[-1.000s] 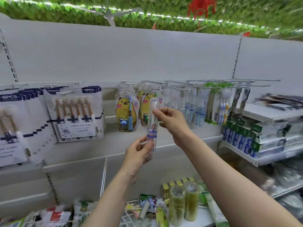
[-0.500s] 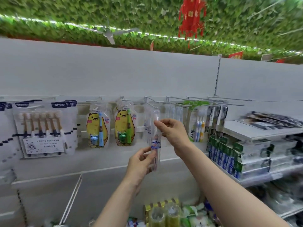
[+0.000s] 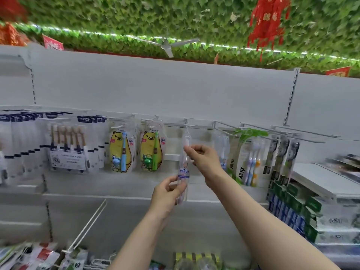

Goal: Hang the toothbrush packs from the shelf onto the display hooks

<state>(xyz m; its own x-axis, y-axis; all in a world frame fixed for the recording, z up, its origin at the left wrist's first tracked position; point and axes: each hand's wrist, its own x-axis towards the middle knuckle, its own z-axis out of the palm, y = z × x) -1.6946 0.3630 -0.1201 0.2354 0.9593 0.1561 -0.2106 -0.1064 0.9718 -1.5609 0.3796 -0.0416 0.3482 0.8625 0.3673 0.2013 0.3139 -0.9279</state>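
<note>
Clear toothbrush pack (image 3: 184, 166) upright just under display hook (image 3: 187, 128), top at hook tip. Right hand (image 3: 204, 158) pinches pack's top; left hand (image 3: 168, 193) grips its bottom. Bear packs (image 3: 150, 151) hang left of hook.

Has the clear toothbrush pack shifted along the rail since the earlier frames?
Yes. The clear toothbrush pack moved right, away from the green bear pack; it overlapped the bear packs earlier, and now its top sits at the empty hook.
</note>
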